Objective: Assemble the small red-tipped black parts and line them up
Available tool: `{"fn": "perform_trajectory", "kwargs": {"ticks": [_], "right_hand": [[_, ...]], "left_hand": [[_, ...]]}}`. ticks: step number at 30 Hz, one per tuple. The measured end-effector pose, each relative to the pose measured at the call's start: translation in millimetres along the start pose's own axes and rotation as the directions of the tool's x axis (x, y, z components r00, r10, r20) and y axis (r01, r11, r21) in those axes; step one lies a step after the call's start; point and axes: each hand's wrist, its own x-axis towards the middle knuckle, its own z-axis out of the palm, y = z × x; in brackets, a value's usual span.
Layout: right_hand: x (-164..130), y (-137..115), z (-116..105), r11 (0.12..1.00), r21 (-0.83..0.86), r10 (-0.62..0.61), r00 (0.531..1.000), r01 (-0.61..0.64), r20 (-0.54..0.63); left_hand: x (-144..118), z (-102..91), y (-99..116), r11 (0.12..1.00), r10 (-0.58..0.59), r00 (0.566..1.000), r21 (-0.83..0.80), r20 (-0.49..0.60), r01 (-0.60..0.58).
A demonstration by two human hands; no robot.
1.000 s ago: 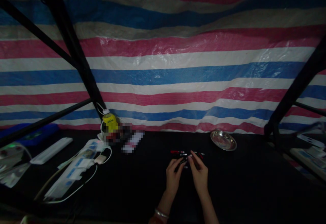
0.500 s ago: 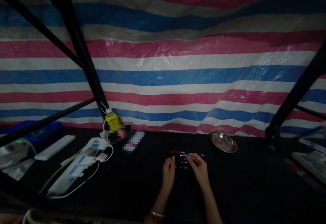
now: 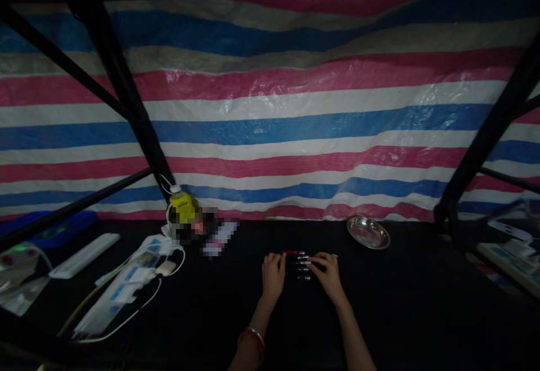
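Several slim pens lie side by side in a short row on the black tabletop, with dark bodies and shiny silvery right ends. The farthest one is a red pen [image 3: 294, 253]; the nearest is a black pen [image 3: 302, 277]. My left hand [image 3: 273, 275] is at the left ends of the row, fingers curled and pressed together at the far pens. From the right, my right hand [image 3: 329, 275] has thumb and fingertips closed at the silvery end of a dark pen in the row. The dim light hides the exact contact. A small whitish tip [image 3: 334, 256] shows just beyond my right hand.
A round metal dish [image 3: 368, 232] stands at the back right. On the left are a power strip [image 3: 122, 286] with cables, a white bar [image 3: 85, 255], a yellow bottle [image 3: 183, 206] and a blurred-out card [image 3: 220, 238]. Black frame posts [image 3: 139, 117] and a striped sheet [image 3: 295, 134] bound the table.
The view has shifted slightly. My left hand has drawn up against the left ends of the pens, and my right hand has come down a little along their right ends.
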Motion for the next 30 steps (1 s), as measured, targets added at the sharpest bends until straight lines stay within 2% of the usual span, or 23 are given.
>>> {"fn": "perform_trajectory", "kwargs": {"ticks": [11, 16, 18, 20, 24, 26, 30], "right_hand": [[-0.9, -10.1, 1.4, 0.986, -0.162, 0.040, 0.999, -0.037, 0.018], [-2.1, -11.7, 1.6, 0.987, -0.156, 0.032, 0.999, -0.031, 0.005], [-3.0, -7.5, 1.3, 0.993, -0.113, 0.011, 0.998, -0.017, -0.055], [-4.2, -0.1, -0.9, 0.996, -0.084, 0.002, 0.987, -0.015, -0.163], [-4.8, 20.5, -12.0, 0.983, -0.153, 0.037, 0.928, -0.100, -0.370], [-3.3, 30.2, -18.9, 0.966, -0.214, 0.051, 0.919, -0.145, -0.392], [0.9, 41.5, -26.6, 0.922, -0.342, 0.062, 0.942, -0.181, -0.329]], "left_hand": [[2.9, 4.1, 0.5, 0.987, -0.067, 0.998, 0.146, 0.008, 0.065], [3.4, 3.3, 5.3, 0.965, -0.101, 0.995, 0.244, 0.007, 0.097], [3.4, 2.6, 6.9, 0.958, -0.115, 0.993, 0.264, 0.005, 0.110], [3.1, 2.2, 7.4, 0.959, -0.122, 0.992, 0.256, 0.002, 0.118], [3.0, 4.0, 2.4, 0.973, -0.129, 0.991, 0.186, -0.037, 0.134], [3.9, 5.0, -2.0, 0.981, -0.136, 0.988, 0.128, -0.067, 0.144], [7.1, 2.0, -2.2, 0.979, -0.196, 0.972, 0.033, -0.126, 0.201]]}}
